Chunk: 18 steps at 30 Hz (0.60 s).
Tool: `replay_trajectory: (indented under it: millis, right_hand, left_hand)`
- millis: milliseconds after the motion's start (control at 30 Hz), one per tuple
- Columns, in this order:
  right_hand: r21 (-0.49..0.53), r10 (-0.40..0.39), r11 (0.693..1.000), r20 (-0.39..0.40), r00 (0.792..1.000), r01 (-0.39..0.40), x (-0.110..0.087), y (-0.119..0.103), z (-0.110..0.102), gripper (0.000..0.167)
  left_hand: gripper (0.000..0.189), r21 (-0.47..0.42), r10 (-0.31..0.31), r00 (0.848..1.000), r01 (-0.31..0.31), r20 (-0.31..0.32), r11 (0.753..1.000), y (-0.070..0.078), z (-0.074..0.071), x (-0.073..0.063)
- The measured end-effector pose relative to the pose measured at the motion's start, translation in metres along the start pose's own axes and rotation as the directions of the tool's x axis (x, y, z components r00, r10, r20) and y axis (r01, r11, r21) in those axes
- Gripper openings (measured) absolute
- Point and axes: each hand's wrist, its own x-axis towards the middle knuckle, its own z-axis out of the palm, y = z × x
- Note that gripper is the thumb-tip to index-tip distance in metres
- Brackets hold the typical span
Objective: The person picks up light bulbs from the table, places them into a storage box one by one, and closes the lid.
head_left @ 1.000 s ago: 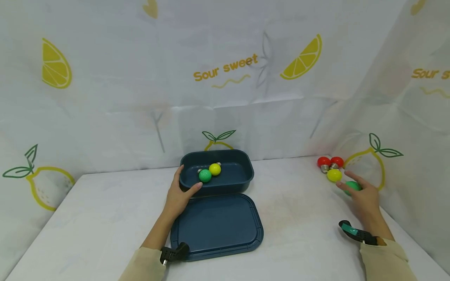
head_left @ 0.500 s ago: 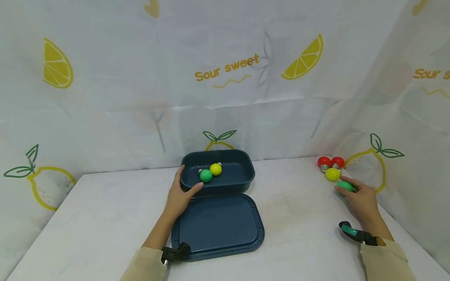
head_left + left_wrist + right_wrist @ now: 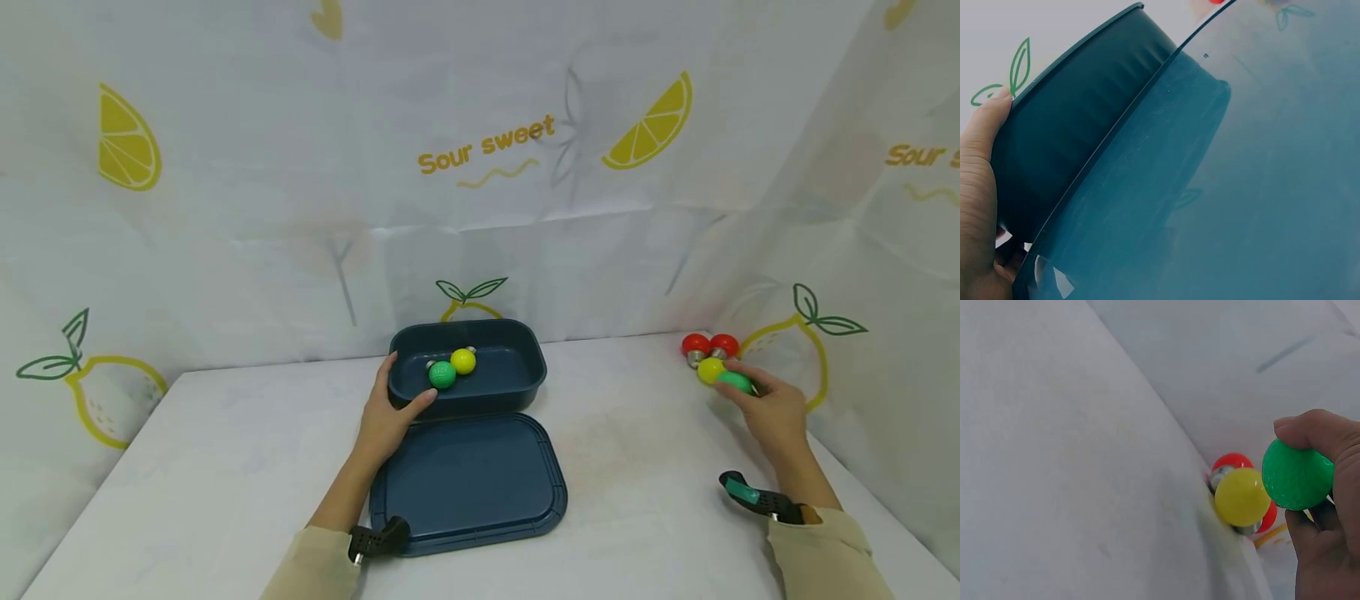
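Observation:
With thumb and fingers, my right hand (image 3: 776, 412) grips a green light bulb (image 3: 735, 382) at the far right of the table. The same green bulb (image 3: 1297, 475) shows its textured round globe in the right wrist view; its base is hidden by the hand. Close beside it lies a yellow light bulb (image 3: 709, 371), with two red light bulbs (image 3: 695, 344) just behind, their metal screw bases showing. My left hand (image 3: 386, 421) holds the left front corner of a dark blue box (image 3: 480, 402), thumb at the rim. Inside the box rest a green bulb (image 3: 442, 374) and a yellow bulb (image 3: 463, 361).
A dark blue lid (image 3: 468, 479) lies flat in front of the box, partly under my left wrist. White cloth printed with lemons (image 3: 480, 233) rises behind the table (image 3: 630, 475) and along its right side.
The right hand's fingers have closed around the green bulb, which has moved slightly back and left, now overlapping the yellow bulb in the head view. The left hand stays on the box.

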Motion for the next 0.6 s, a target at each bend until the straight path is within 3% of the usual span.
replay_trajectory:
  millis: [400,500,600]
  right_hand:
    - [0.174,-0.156,0.971,-0.064,0.986,0.165,-0.010,-0.054,0.002,0.047]
    - [0.219,-0.234,0.945,-0.064,0.970,0.243,-0.014,-0.062,0.003,0.046]
    - [0.297,-0.357,0.883,-0.076,0.931,0.363,-0.018,-0.070,0.007,0.042]
  left_hand:
    - [0.096,0.001,0.004,1.000,-0.004,-0.003,1.000,0.002,-0.003,0.000]
    - [0.096,-0.008,0.003,1.000,-0.003,0.001,1.000,0.001,-0.002,-0.001]
    - [0.096,-0.008,0.002,1.000,-0.002,0.001,1.000,0.001,-0.001,-0.002]
